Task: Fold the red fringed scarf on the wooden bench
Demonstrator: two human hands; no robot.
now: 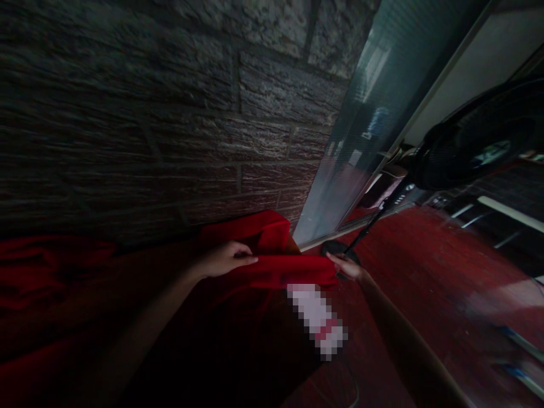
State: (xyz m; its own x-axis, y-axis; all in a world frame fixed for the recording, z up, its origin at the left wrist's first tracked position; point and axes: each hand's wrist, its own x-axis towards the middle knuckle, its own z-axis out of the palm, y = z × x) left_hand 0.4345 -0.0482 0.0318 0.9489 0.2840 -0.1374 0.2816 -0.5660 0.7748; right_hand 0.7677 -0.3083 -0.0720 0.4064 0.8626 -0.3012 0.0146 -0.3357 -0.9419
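A red cloth [293, 269] is stretched between my two hands, folded over along its upper edge. My left hand [227, 259] pinches it near the middle of the view, thumb and fingers together. At the cloth's right end, my right hand [347, 266] grips the corner between thumb and fingers. Another red folded piece of fabric [267, 226] lies just behind, against the wall; whether it belongs to the same cloth I cannot tell. The lower part of the held cloth fades into dark shadow.
A rough brick wall [191, 124] rises in front. More red fabric [51, 266] lies at the left. To the right stand a glossy panel [340, 153] and a black standing fan [480, 141] on the red floor [408, 260]. A blurred-out pale patch [317, 320] sits below the cloth.
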